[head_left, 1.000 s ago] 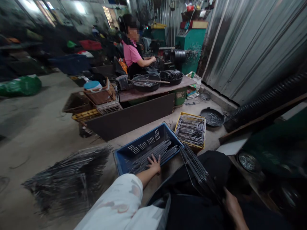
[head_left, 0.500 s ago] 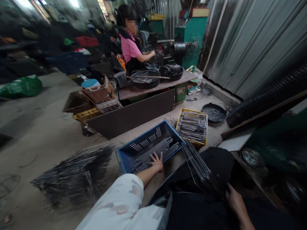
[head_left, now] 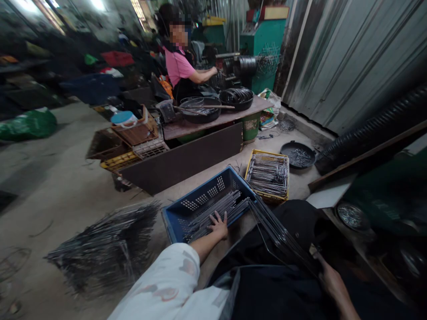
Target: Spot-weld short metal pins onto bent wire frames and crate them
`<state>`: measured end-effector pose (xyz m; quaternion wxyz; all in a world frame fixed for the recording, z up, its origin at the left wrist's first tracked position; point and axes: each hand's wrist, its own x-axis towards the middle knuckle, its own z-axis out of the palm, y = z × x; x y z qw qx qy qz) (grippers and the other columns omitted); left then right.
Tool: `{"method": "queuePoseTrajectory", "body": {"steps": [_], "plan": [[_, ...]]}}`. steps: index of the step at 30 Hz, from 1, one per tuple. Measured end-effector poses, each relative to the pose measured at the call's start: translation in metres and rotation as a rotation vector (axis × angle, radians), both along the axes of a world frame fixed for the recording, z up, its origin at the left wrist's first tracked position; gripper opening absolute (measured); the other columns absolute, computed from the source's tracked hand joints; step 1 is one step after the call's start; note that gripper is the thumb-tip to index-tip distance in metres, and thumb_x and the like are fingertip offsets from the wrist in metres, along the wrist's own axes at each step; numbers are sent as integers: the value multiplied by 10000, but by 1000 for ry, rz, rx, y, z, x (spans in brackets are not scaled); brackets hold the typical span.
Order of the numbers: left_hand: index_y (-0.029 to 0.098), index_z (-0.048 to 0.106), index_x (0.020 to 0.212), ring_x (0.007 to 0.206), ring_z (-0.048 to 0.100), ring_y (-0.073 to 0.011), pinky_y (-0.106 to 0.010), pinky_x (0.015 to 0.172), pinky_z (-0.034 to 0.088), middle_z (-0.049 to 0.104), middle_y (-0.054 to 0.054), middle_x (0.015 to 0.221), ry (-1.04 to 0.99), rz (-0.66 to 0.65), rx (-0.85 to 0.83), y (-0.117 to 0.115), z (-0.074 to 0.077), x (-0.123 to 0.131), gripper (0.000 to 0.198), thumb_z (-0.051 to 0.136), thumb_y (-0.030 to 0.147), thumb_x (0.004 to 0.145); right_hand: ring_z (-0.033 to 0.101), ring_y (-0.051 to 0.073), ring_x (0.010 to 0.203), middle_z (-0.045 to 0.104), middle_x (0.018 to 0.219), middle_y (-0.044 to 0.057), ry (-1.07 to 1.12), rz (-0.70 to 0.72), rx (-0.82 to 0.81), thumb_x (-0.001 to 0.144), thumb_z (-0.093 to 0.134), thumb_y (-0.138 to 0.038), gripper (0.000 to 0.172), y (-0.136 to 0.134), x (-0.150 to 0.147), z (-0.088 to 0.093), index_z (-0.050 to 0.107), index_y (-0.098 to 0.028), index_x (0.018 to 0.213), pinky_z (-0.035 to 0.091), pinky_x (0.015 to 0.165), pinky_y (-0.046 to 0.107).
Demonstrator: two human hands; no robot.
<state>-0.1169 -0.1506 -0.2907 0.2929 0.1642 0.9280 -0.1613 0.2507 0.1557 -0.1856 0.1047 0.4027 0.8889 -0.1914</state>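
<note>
My left hand [head_left: 219, 226] lies with fingers spread on thin metal rods [head_left: 230, 201] in a blue perforated crate [head_left: 173, 205]. It touches the rods without gripping them. A bundle of long bent metal wires [head_left: 278, 233] slants across my lap, its far end over the crate's right corner. At the bundle's near end, my right hand [head_left: 331, 278] is closed around the wires; its fingers are partly hidden in shadow.
A yellow crate of wire pieces [head_left: 268, 175] stands beyond the blue one, beside a black pan [head_left: 298, 155]. On the left floor lies a wire pile [head_left: 106, 244]. A co-worker in pink [head_left: 180, 66] sits behind a low bench [head_left: 213, 122]. A corrugated wall [head_left: 350, 58] rises right.
The wire bundle's far end has shifted slightly left, further over the blue crate. My right hand has turned a little, and its thumb side shows more. My left hand stays on the rods.
</note>
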Motion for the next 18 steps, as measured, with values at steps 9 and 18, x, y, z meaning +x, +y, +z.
{"method": "queuePoseTrajectory", "body": {"steps": [9,18], "plan": [[320,-109,1569,1433,-39,-604,-847,945,296,-153,-281,1620,-5,10,27,-1,3,0,1477,933,198,529,612,294,1261,634,1352,176,-161,14,-78,810,458,-104,627,-2,1,3,541,-71,1430,519,1012,327],[274,-69,1580,1410,-94,-625,-853,964,244,-193,-316,1592,-12,25,35,2,9,2,1489,923,114,481,671,263,1177,697,1258,136,-167,-16,-87,773,470,-123,643,-5,-5,5,568,-120,1408,535,931,285]]}}
